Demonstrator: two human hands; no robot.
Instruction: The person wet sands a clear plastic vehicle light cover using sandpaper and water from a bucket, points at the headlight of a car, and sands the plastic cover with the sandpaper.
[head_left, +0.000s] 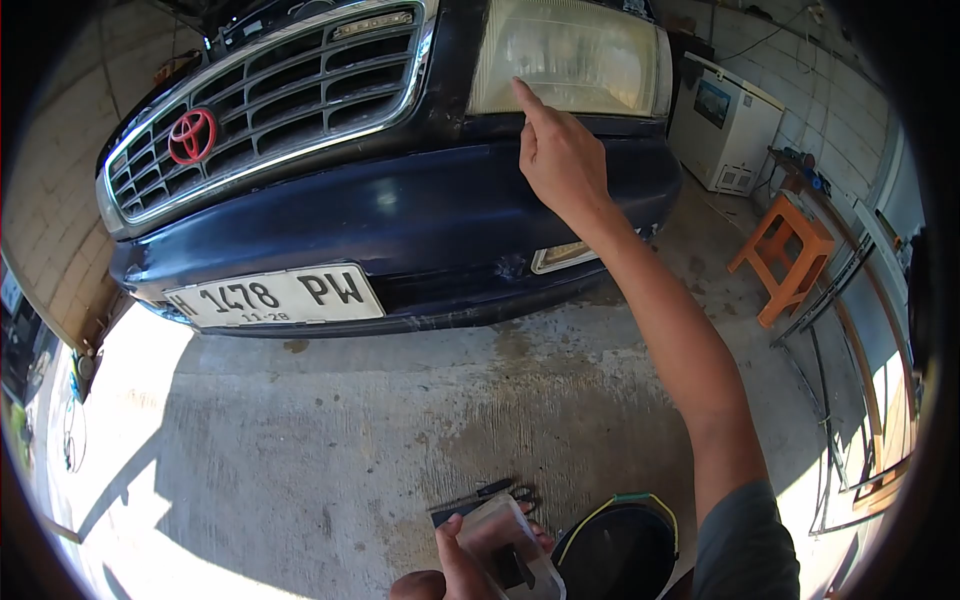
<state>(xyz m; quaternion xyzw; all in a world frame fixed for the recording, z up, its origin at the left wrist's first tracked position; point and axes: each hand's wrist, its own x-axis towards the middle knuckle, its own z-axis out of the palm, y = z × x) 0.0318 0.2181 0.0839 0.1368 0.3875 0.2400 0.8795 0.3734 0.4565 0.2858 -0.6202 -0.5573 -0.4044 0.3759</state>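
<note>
My right hand [562,165] reaches up to the car's headlight [580,60], whose lens looks yellowed and hazy. Its index finger is stretched out at the lens's lower left part, the other fingers are curled, and nothing shows in the hand. Whether the fingertip touches the lens, I cannot tell. Low in the view, my left hand [460,565] grips a clear plastic container [492,535], thumb on the near side and fingertips at the far side. A dark shape shows through the container; I cannot make out what it is.
The dark blue car's bumper [420,215] spans the view, with a licence plate [280,296] below the grille [290,90]. On the concrete floor are a black bucket [625,550] and a dark object [475,502]. An orange stool [785,250], metal frames and a white chest freezer [720,125] stand right.
</note>
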